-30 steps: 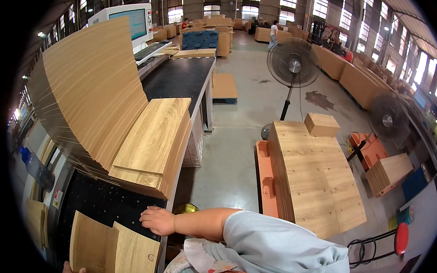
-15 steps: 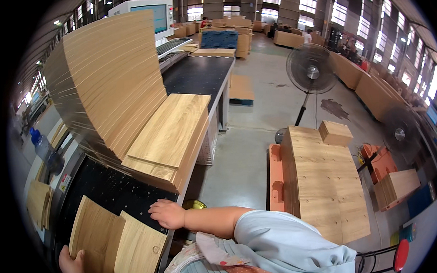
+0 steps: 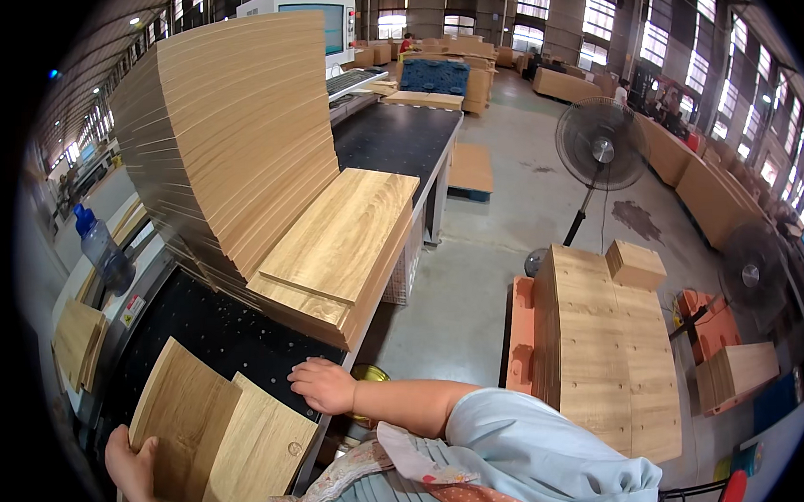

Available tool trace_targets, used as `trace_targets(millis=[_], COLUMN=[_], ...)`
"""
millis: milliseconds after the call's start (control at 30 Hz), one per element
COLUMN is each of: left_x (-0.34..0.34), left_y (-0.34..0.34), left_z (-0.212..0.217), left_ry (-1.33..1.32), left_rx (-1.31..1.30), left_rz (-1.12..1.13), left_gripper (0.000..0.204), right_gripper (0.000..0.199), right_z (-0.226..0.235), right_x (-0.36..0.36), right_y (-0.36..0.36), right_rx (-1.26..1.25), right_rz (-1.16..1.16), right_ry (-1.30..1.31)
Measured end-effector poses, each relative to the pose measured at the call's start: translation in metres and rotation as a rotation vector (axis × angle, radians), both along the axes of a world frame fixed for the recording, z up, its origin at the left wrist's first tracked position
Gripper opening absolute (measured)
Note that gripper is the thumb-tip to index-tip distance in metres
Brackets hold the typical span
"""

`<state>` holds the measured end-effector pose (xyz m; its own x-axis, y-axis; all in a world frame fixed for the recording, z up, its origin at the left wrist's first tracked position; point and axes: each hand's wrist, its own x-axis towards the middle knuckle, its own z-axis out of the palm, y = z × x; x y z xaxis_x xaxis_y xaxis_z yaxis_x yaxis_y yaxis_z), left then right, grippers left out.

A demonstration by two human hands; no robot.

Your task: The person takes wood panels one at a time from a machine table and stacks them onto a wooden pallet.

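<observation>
My left hand (image 3: 131,466) grips the left edge of a darker wood-grain board (image 3: 185,418), its thumb beside that edge. This board lies against a lighter wood-grain board (image 3: 254,451) with a round mark near its right corner. Both rest on the near end of a black speckled table (image 3: 219,333). My right hand (image 3: 323,386) lies on the table's right edge with bent but separate fingers, holding nothing. Beyond it sits a low stack of wood-grain boards (image 3: 340,240), the top one set slightly askew.
A tall stack of brown panels (image 3: 256,132) stands on the table's left side, near a monitor (image 3: 337,28). A blue-capped bottle (image 3: 105,252) is at the left. On the right stand a pedestal fan (image 3: 602,147) and a pile of boards (image 3: 600,350) beside an orange pallet (image 3: 520,335).
The view has shifted, so the surroundings appear farther right and the monitor and fan slightly lower or higher in frame. My left hand stays on the darker board; my right hand stays at the table edge.
</observation>
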<state>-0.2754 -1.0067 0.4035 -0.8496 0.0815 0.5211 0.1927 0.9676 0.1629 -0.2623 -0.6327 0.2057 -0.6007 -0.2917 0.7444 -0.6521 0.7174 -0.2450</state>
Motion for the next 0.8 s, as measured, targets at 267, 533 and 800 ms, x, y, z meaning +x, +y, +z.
trace_targets(millis=[267, 533, 800], left_x=[0.0011, 0.0004, 0.0046], left_y=[0.0007, -0.0008, 0.0029], left_z=[-0.0013, 0.0004, 0.003], left_ry=[0.026, 0.02, 0.044], left_rx=[-0.016, -0.043, -0.026], left_rz=[-0.008, -0.008, -0.029], left_gripper=[0.04, 0.039, 0.039], right_gripper=[0.023, 0.027, 0.024], right_z=[-0.0008, -0.0015, -0.0008], right_x=[-0.0003, -0.0001, 0.0001], right_y=[-0.0005, 0.0007, -0.0002], right_rx=[0.017, 0.034, 0.032], right_rz=[-0.003, 0.005, -0.008], right_ry=[-0.024, -0.037, -0.016])
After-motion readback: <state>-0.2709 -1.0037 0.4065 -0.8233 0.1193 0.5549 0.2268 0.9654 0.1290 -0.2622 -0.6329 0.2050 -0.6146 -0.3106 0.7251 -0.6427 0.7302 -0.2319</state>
